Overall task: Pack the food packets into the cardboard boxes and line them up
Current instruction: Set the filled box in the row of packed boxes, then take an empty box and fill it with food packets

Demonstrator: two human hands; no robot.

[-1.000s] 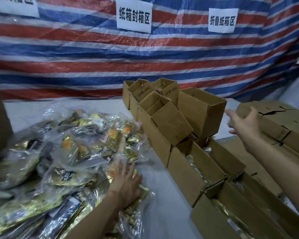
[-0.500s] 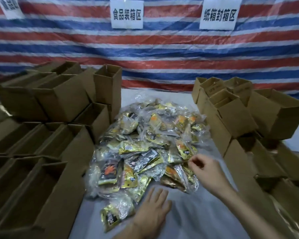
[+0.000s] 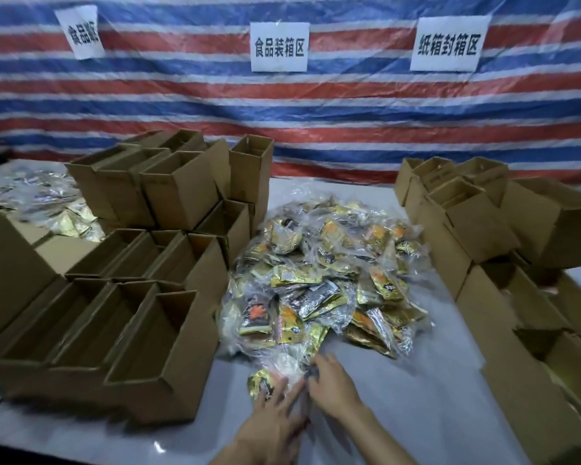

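Observation:
A heap of gold, orange and black food packets (image 3: 326,273) in clear wrap lies mid-table. Open empty cardboard boxes (image 3: 114,330) stand in rows on the left. More cardboard boxes (image 3: 483,223) stand stacked on the right, some with packets inside. At the heap's near edge, my left hand (image 3: 275,414) lies flat with straight fingers on a gold packet (image 3: 262,384). My right hand (image 3: 332,387) sits beside it, fingers touching the clear wrap there; whether it pinches anything is unclear.
A second pile of packets (image 3: 41,203) lies at the far left behind the boxes. A striped tarp (image 3: 316,122) with white paper signs (image 3: 279,47) hangs behind the table. Bare white table surface (image 3: 416,414) shows near my hands.
The view swung left from the right-hand boxes to the packet heap. My right hand came down from the boxes to the heap's near edge, beside my left hand.

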